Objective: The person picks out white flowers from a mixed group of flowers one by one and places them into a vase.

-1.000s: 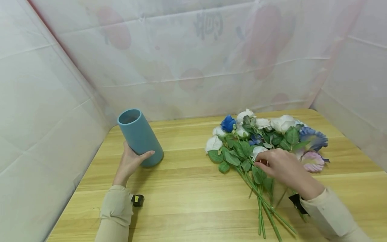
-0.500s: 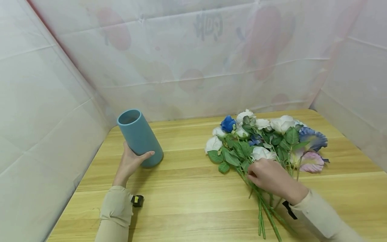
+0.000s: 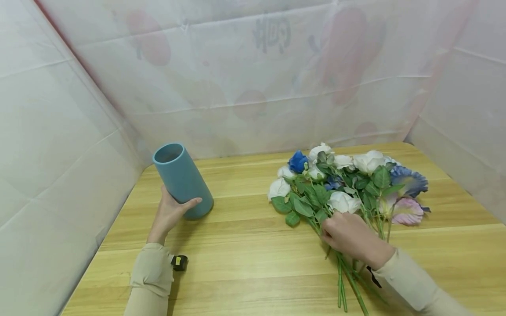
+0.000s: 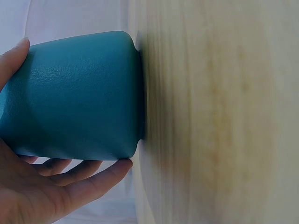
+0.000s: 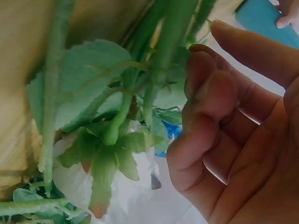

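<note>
A tall blue vase [image 3: 183, 182] stands at the left of the table, its mouth facing up. My left hand [image 3: 170, 213] holds its lower side, thumb in front; in the left wrist view, fingers [image 4: 100, 184] and thumb lie on opposite sides of the vase [image 4: 79, 98], whose base meets the table. At the right lies a loose heap of artificial flowers. My right hand [image 3: 352, 237] is over their green stems, just below a white rose [image 3: 344, 202]. In the right wrist view its fingers [image 5: 194, 154] curl beside a green stem [image 5: 170, 42]; whether they pinch it is unclear.
More white roses [image 3: 279, 188], a blue rose [image 3: 298, 161], a blue-purple flower [image 3: 411, 180] and a pink flower [image 3: 407, 211] lie tangled among leaves. Stem ends point toward the table's front. Pale fabric walls [image 3: 237, 87] enclose the wooden table [image 3: 253, 259] at the back and sides.
My right hand has moved left and down from the white rose to the stems below it, uncovering the rose. The left hand and the vase stay in place.
</note>
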`<state>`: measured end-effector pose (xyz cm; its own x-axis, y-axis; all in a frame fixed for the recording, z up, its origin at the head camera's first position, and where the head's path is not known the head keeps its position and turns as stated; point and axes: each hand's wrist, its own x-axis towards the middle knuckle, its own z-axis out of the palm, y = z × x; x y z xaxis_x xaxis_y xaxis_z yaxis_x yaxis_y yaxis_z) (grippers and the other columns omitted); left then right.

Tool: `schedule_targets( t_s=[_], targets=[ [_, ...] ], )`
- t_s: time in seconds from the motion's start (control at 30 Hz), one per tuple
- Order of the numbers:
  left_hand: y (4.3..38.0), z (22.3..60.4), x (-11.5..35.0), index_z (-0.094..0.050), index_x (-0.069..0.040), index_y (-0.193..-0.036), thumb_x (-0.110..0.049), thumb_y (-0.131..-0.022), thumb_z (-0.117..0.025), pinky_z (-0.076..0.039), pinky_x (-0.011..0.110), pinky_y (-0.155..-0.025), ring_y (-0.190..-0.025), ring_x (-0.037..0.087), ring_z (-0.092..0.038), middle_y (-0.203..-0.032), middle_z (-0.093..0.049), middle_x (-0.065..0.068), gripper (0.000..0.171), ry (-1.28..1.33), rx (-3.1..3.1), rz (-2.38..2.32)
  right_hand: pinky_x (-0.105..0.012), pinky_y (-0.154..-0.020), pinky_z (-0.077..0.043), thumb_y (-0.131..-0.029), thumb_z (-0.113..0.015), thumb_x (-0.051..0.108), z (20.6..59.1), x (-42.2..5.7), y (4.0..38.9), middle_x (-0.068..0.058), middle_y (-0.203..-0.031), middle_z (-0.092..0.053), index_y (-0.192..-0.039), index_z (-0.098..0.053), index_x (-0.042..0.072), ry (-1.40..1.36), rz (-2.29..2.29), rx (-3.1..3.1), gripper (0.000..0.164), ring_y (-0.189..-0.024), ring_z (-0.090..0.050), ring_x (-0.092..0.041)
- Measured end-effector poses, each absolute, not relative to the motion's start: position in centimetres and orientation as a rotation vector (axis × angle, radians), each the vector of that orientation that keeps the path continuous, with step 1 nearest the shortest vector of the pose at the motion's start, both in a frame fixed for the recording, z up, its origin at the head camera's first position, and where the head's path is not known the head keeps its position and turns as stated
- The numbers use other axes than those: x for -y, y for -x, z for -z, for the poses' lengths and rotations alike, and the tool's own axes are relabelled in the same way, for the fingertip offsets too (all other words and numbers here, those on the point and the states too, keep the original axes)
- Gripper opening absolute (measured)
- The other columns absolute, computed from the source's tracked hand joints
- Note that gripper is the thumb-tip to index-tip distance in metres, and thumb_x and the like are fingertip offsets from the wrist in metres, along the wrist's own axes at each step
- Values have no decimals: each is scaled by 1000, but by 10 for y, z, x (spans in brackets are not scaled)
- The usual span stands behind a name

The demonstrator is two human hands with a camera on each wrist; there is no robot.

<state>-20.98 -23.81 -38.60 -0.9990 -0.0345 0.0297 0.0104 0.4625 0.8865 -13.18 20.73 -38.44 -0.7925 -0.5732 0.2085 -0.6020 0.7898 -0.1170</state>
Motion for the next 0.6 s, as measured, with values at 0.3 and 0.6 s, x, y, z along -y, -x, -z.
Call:
schedule_targets(
  t_s=[0.3, 0.6],
  targets=[
    [210, 386, 239, 12, -10, -160, -24, -88, -82, -26, 64, -115, -146, 46, -25, -161, -17, 27, 119, -10, 2641, 1618, -18, -41, -29, -75, -90, 19, 390, -203, 128, 9, -57, -36, -60, -48, 19, -894, -125, 2793, 44, -50, -30, -4],
    [212, 383, 239, 11, -10, -160, -26, -89, -82, -26, 65, -115, -146, 46, -25, -161, -18, 26, 118, -14, 2654, 1618, -22, -38, -25, -69, -77, 0, 393, -202, 126, 4, -56, -27, -58, -33, 19, -838, -55, 2721, 49, -51, -22, -8]
  ],
)
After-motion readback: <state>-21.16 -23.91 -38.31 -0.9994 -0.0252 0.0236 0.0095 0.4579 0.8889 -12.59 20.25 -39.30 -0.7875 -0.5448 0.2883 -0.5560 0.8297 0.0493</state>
